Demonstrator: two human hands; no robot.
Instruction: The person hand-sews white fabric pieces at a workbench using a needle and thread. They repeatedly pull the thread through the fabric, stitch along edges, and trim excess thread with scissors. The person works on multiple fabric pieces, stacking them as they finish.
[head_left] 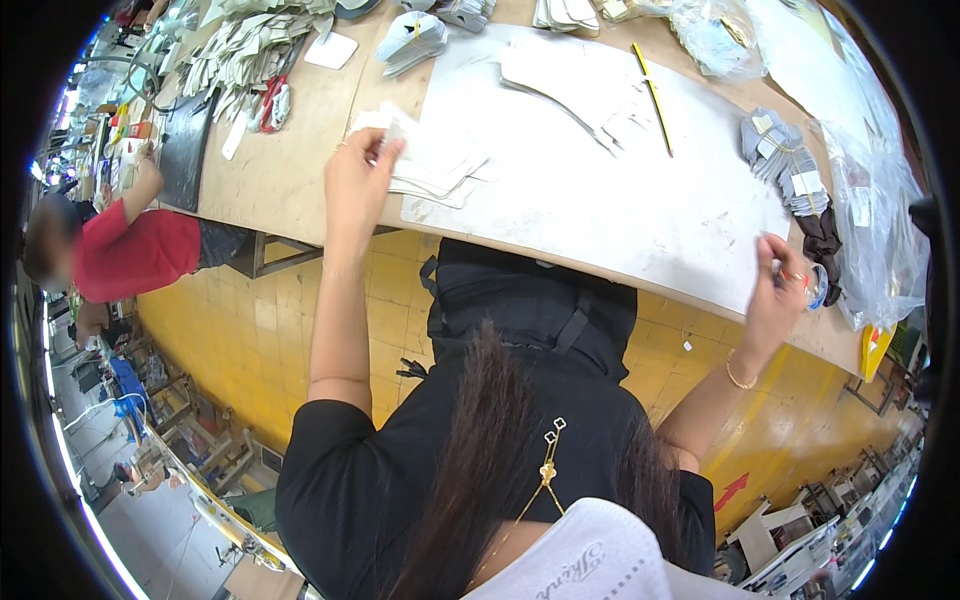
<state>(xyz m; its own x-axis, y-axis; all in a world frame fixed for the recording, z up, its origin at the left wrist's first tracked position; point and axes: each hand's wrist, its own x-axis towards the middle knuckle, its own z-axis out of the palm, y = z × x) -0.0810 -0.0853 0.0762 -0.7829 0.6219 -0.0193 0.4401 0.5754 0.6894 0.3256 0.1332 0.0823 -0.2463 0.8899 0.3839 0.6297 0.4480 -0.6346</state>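
My left hand (362,175) is at the left part of the white sheet, thumb and fingers pinched on a thin white cut piece (396,122). Under and beside it lies a small stack of white cut pieces (440,182) with rounded corners. My right hand (778,300) hovers by the table's front edge at the right, fingers curled together. Whatever it may hold is too small or blurred to make out. A blue ring-shaped thing (820,286) shows against that hand. Larger white curved pieces (560,85) lie farther back, with a yellow-and-black pencil (654,105) to their right.
Red-handled scissors (272,105) lie by a heap of pale cut pieces (230,60) at the back left. Tied grey bundles (785,160) and clear plastic bags (870,220) line the right side. A person in a red top (140,255) works at the far left.
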